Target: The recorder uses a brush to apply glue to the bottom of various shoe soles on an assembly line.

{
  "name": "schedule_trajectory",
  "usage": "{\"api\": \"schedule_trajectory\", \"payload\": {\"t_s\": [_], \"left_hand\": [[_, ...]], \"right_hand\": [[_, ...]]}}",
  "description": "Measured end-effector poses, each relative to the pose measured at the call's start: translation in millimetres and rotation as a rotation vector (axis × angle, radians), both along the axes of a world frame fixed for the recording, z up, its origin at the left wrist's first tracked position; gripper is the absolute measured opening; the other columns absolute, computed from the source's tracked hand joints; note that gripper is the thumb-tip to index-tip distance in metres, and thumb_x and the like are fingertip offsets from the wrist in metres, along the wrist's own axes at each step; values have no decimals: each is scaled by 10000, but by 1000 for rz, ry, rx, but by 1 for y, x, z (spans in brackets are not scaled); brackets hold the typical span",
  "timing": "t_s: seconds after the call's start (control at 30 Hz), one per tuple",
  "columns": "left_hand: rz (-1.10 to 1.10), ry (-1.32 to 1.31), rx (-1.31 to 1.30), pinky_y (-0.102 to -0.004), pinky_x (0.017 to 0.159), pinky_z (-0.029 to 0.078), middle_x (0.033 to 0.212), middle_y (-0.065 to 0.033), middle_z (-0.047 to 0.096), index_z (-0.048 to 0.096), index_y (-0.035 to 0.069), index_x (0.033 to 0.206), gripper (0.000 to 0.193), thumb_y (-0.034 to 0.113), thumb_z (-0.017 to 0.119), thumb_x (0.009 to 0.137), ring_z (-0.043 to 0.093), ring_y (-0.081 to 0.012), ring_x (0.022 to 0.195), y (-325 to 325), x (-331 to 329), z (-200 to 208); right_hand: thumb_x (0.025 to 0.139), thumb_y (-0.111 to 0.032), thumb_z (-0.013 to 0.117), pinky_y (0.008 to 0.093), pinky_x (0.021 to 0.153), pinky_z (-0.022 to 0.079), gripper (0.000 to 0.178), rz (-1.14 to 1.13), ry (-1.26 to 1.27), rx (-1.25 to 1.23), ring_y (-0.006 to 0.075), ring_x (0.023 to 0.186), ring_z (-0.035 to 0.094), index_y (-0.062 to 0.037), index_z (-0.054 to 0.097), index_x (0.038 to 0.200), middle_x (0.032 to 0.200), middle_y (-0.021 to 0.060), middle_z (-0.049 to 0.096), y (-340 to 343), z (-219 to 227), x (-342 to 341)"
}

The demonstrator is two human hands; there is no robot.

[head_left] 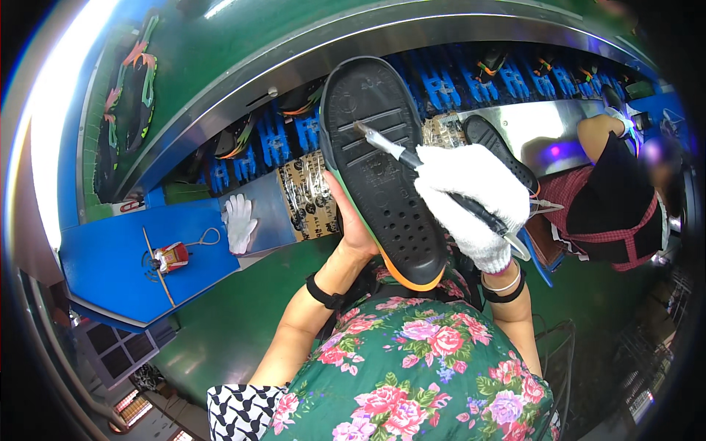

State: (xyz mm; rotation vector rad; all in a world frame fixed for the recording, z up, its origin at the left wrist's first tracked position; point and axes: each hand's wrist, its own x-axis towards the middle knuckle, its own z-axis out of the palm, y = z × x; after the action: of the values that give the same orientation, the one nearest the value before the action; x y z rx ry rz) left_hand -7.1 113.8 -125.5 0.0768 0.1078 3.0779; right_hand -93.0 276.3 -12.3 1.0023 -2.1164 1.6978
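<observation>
A black shoe sole [379, 187] is held up in front of me, its inner face toward me. Raised ridges, small holes and an orange and green edge show on it. Bare and wrapped round its left side, my left hand [351, 220] grips the sole; some of the fingers are hidden behind it. My right hand [474, 202], in a white knitted glove, is closed on a brush [388, 147]. The brush's tip lies over the ridges in the upper half of the sole and seems to touch them. The lower end of its handle sticks out below the glove.
A metal-edged conveyor [294, 77] with blue racks runs across beyond me. Another black sole [496, 151] lies on the metal ledge to the right, near a seated co-worker [614, 202]. On the left, a blue board [110, 250] bears a red container [171, 257]; a white glove [239, 220] lies beside it.
</observation>
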Motion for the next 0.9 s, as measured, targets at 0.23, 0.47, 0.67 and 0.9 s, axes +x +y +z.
{"api": "schedule_trajectory", "payload": {"t_s": [0.23, 0.47, 0.67, 0.9], "left_hand": [[17, -12, -246, -450, 1168, 412, 1567, -61, 480, 359, 166, 1614, 993, 878, 194, 942, 509, -260, 1382, 6, 8, -20], [-62, -376, -665, -489, 1169, 418, 1509, -140, 527, 403, 95, 1565, 1134, 960, 201, 859, 532, -316, 1373, 16, 12, -1], [-11, -192, -182, -446, 1143, 453, 1500, -92, 553, 425, 130, 1569, 1081, 934, 203, 880, 559, -266, 1341, 16, 11, -27], [-116, -258, -760, -469, 1179, 407, 1502, -111, 545, 386, 117, 1589, 1150, 965, 151, 849, 541, -265, 1363, 4, 23, -35]], "right_hand": [[767, -14, 809, 373, 785, 572, 320, -81, 566, 85, 289, 892, 738, -71, 793, 1081, 1043, 111, 786, -2, -27, -32], [756, 36, 807, 374, 787, 580, 254, 45, 237, 86, 277, 871, 740, -20, 779, 1003, 993, 142, 777, -3, -8, -9], [759, 85, 797, 378, 784, 585, 202, -85, 89, -16, 282, 859, 741, 12, 771, 946, 959, 163, 771, -10, -2, 3], [765, 30, 810, 377, 804, 575, 272, 74, 105, 135, 301, 894, 741, -27, 790, 1030, 1022, 153, 778, -10, 0, 16]]}}
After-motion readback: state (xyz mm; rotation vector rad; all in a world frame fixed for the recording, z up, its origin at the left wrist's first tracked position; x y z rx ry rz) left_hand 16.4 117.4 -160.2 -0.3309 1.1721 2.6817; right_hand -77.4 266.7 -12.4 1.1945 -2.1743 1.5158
